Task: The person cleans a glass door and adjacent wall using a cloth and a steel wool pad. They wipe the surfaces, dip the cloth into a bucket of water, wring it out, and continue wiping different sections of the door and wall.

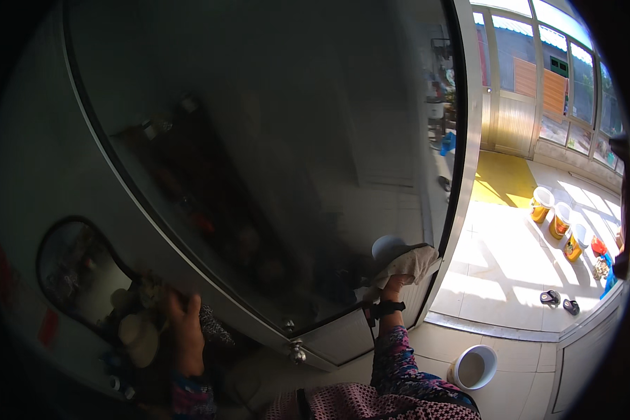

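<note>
My right hand (396, 284) presses a pale cloth (410, 264) against the lower corner of a dark glass pane (294, 157) set in a metal-framed door. A black band circles that wrist. My left hand (186, 320) is raised in the shade at the lower left, beside a light-coloured hat (138, 338) and a dark-rimmed mirror (79, 273). Dimness hides whether its fingers grip anything. The round metal doorknob (296, 350) sits on the frame between my hands. Reflections of the room show in the glass.
A white bucket (472, 367) with murky liquid stands on the tiles right of my arm. Past the metal threshold (493, 325) are black slippers (550, 297), several yellow-and-white buckets (560, 220) and a yellow mat (504, 178). Glazed panels (514, 79) line the far side.
</note>
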The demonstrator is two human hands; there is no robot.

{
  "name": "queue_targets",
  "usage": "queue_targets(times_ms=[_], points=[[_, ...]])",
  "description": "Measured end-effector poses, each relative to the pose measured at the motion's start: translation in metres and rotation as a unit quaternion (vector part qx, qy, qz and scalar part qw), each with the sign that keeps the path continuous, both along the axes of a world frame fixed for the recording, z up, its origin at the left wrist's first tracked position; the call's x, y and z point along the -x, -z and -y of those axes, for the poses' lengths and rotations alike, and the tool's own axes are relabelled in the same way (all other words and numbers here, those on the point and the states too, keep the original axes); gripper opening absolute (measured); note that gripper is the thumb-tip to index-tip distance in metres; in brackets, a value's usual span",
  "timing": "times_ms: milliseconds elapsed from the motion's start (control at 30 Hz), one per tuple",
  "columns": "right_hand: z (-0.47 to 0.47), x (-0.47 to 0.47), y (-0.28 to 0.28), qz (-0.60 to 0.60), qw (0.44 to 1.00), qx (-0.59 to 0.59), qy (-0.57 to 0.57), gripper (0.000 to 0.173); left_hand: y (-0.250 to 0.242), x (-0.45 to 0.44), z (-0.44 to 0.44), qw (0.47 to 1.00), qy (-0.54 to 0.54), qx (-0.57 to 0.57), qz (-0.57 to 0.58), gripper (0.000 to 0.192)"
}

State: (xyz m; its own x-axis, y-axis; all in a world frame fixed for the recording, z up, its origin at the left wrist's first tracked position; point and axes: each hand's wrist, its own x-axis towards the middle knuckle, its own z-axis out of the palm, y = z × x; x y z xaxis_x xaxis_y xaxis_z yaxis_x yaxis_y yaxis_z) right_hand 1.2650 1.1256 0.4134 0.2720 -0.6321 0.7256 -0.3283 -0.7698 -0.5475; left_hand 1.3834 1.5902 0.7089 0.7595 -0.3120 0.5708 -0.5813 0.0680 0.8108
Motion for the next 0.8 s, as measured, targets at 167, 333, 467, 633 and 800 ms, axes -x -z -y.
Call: queue_targets(times_ms=[167,333,467,633,800], points=[[0.087,-0.008,-0.186,0.097,0.986,0.135,0.031,0.05,0.006,-0.002,0.002,0.992,-0.021,0.028,-0.12,0.064],[0.137,-0.015,-0.464,0.155,0.944,0.287,0.055,0.052,0.012,-0.006,0.004,0.99,0.011,0.071,-0.117,0.063],[0.109,-0.031,-0.651,0.157,0.916,0.36,0.087,0.054,0.01,-0.003,0.004,0.985,0.032,0.108,-0.127,0.058],[0.036,-0.022,-0.732,0.077,0.931,0.355,0.038,0.05,0.005,0.002,0.004,0.991,0.002,0.068,-0.112,0.049],[-0.006,-0.035,-0.689,-0.013,0.886,0.463,0.04,0.056,0.004,0.0,0.008,0.993,0.002,0.076,-0.094,0.05]])
